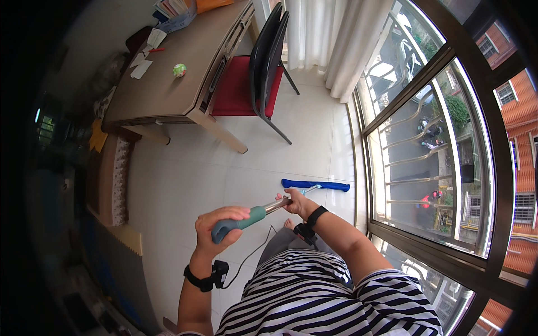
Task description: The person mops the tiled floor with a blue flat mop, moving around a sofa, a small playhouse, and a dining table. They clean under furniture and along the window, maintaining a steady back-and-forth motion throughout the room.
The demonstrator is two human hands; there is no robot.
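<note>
A flat mop (255, 215) slants across my body, with a green and grey grip at its upper end and a metal pole below. My left hand (208, 225) curls round the grip, fingers over the top and thumb underneath. Farther down, my right hand (298, 204) is closed on the metal pole. The blue mop head (327, 185) lies on the pale tiled floor (190, 179), beyond my right hand and close to the window side. Both wrists wear black bands with small devices, and a thin cable hangs from the left one.
A brown table (151, 98) stands at the far left, with a small green-and-white ball (179, 70) and papers on it. Beside it is a black-backed chair with a red seat (238, 84). White curtains (319, 33) and barred windows (426, 162) line the right. My bare foot (289, 223) shows below.
</note>
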